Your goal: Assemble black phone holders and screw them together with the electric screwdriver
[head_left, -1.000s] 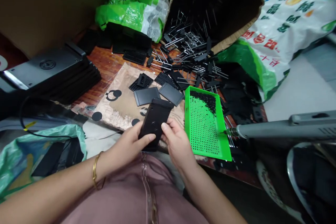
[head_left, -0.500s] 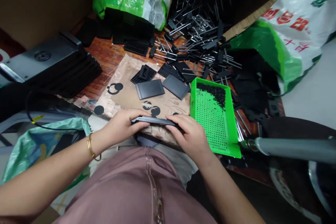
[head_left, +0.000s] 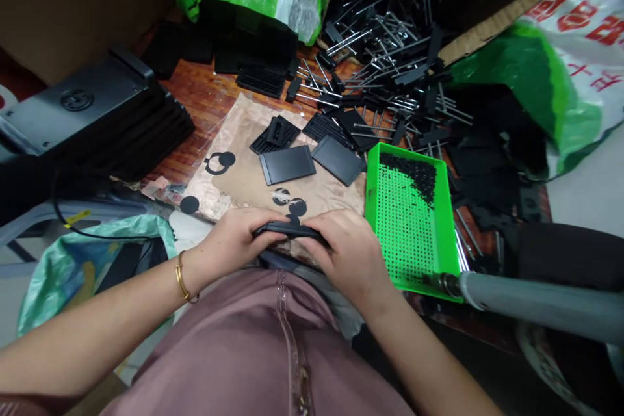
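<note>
A thin black plastic plate is held edge-on between my two hands, just over the near edge of the cardboard mat. My left hand pinches its left end, fingers behind and thumb in front. On the other end my right hand is closed in the same way. Beyond my hands lie two smooth black plates, one on the left and one on the right. Behind them is a ribbed black plate with a small slotted black part on top.
To the right stands a green perforated tray holding many tiny black pieces. A heap of black parts with metal rods fills the back. A grey metal tube juts in at right; a black machine stands left.
The held plate has tilted, so a darker side shows where a grey edge faced me before. Both hands keep their hold. The whole view has shifted slightly.
</note>
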Demonstrator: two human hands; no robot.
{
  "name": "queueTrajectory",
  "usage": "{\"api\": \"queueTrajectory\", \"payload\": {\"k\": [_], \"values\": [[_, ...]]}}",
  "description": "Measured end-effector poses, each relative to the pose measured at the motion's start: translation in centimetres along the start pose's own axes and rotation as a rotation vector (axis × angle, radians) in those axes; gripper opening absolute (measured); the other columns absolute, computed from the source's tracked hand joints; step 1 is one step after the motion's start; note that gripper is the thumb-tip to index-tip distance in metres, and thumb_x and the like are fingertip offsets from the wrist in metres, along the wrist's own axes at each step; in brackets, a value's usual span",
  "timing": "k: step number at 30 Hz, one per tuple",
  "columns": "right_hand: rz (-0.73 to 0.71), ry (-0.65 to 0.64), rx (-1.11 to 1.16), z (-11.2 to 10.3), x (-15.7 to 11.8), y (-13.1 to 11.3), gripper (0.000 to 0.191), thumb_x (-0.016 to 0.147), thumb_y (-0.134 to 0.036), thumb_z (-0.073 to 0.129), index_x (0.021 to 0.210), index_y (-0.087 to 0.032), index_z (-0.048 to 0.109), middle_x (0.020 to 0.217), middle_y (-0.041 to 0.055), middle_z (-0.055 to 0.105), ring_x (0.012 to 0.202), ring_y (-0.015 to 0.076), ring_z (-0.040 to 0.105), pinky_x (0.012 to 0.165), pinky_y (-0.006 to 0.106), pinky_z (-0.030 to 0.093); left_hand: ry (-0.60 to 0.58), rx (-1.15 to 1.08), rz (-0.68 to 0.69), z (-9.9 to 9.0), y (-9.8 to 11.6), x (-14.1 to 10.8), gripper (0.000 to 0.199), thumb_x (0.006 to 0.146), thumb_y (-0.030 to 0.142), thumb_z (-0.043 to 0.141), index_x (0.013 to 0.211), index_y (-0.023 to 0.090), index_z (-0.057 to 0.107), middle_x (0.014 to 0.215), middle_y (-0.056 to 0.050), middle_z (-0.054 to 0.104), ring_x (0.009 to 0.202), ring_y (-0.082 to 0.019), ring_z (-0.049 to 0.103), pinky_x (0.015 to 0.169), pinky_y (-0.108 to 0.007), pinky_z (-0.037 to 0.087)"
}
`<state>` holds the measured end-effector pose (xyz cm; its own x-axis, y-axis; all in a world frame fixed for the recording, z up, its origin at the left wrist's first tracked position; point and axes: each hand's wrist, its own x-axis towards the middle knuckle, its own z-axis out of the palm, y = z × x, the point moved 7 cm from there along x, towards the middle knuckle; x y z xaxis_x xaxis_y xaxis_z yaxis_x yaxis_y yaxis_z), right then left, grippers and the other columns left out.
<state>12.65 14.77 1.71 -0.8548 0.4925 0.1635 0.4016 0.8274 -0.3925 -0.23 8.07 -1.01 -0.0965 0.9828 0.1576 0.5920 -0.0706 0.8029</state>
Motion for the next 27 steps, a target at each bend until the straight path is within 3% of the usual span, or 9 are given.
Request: {"api": "queueTrajectory", "payload": {"k": [5, 9, 13, 15, 18, 20, 22, 24, 27], "values": [[-0.038, 0.036, -0.132, 0.1, 0.6, -0.8, 0.031, 0.092, -0.040, 0.044, 0.080, -0.019, 0.064, 0.073, 0.0050, 0.063, 0.074, 0.0219, 0.053, 0.071, 0.036, 0.034, 0.041, 0.042, 0.073, -0.2, 0.5, -0.2, 0.017, 0.087, 0.024, 0.057, 0.100, 0.019, 0.067, 0.093, -0.004, 0.075, 0.084, -0.015, 0.070, 0.076, -0.025, 0.055], [-0.024, -0.006, -0.153, 0.2, 0.8, -1.2, 0.029, 0.092, -0.041, 0.045, 0.085, -0.021, 0.064, 0.079, 0.0044, 0.066, 0.079, 0.0211, 0.054, 0.084, 0.038, 0.034, 0.015, 0.059, 0.033, 0.0, 0.3, -0.3, 0.019, 0.087, 0.027, 0.055, 0.100, 0.021, 0.068, 0.093, -0.003, 0.075, 0.082, -0.016, 0.070, 0.076, -0.026, 0.055], [-0.057, -0.027, -0.176, 0.4, 1.3, -1.9, 0.030, 0.093, -0.041, 0.043, 0.083, -0.021, 0.063, 0.080, 0.0050, 0.066, 0.081, 0.0216, 0.054, 0.080, 0.038, 0.036, 0.065, 0.107, 0.056, -0.1, 0.0, -0.3, 0.023, 0.087, 0.033, 0.054, 0.099, 0.021, 0.070, 0.093, -0.004, 0.075, 0.081, -0.018, 0.071, 0.075, -0.028, 0.056], [-0.025, -0.030, -0.147, 0.4, 1.6, -1.5, 0.029, 0.093, -0.040, 0.044, 0.086, -0.020, 0.064, 0.084, 0.0054, 0.067, 0.084, 0.0212, 0.056, 0.086, 0.039, 0.037, 0.063, 0.090, 0.033, -0.2, -0.4, 0.1, 0.023, 0.085, 0.035, 0.056, 0.097, 0.021, 0.070, 0.093, -0.004, 0.075, 0.081, -0.019, 0.070, 0.077, -0.030, 0.056], [0.096, -0.042, 0.064, 0.4, 1.7, 0.1, 0.020, 0.090, -0.036, 0.053, 0.092, -0.021, 0.065, 0.093, 0.0048, 0.070, 0.089, 0.0197, 0.060, 0.091, 0.037, 0.040, 0.084, -0.073, -0.121, -0.7, -1.5, 0.8, 0.022, 0.079, 0.036, 0.064, 0.095, 0.022, 0.069, 0.095, -0.004, 0.075, 0.085, -0.021, 0.070, 0.079, -0.031, 0.056], [0.270, -0.001, 0.344, 0.6, 1.3, 1.7, 0.014, 0.086, -0.033, 0.057, 0.089, -0.021, 0.064, 0.090, 0.0030, 0.070, 0.085, 0.0181, 0.063, 0.080, 0.032, 0.047, 0.124, -0.334, -0.254, -0.7, -1.9, 1.0, 0.035, 0.074, 0.034, 0.070, 0.106, 0.021, 0.065, 0.100, -0.005, 0.074, 0.089, -0.022, 0.069, 0.079, -0.032, 0.056], [0.479, 0.075, 0.683, 1.5, 0.2, 3.5, 0.014, 0.084, -0.034, 0.056, 0.086, -0.021, 0.062, 0.081, 0.0017, 0.070, 0.075, 0.0169, 0.064, 0.068, 0.030, 0.050, 0.081, -0.657, -0.343, 0.6, -1.5, 1.0, 0.047, 0.074, 0.035, 0.070, 0.117, 0.020, 0.058, 0.104, -0.008, 0.072, 0.089, -0.021, 0.069, 0.077, -0.032, 0.056], [0.615, 0.140, 0.968, 2.7, -0.8, 4.4, 0.018, 0.082, -0.038, 0.056, 0.087, -0.021, 0.059, 0.077, 0.0015, 0.069, 0.069, 0.0165, 0.064, 0.064, 0.030, 0.052, -0.048, -0.905, -0.396, 2.7, -0.4, 0.8, 0.046, 0.077, 0.037, 0.066, 0.119, 0.019, 0.057, 0.103, -0.009, 0.071, 0.087, -0.021, 0.069, 0.076, -0.033, 0.056], [0.673, 0.168, 1.160, 3.8, -1.7, 4.5, 0.021, 0.079, -0.040, 0.058, 0.088, -0.021, 0.057, 0.077, 0.0021, 0.068, 0.068, 0.0168, 0.064, 0.065, 0.031, 0.054, -0.136, -1.001, -0.505, 5.0, 0.5, 0.3, 0.038, 0.079, 0.040, 0.062, 0.110, 0.018, 0.061, 0.092, -0.005, 0.071, 0.077, -0.016, 0.065, 0.068, -0.028, 0.053]]}}
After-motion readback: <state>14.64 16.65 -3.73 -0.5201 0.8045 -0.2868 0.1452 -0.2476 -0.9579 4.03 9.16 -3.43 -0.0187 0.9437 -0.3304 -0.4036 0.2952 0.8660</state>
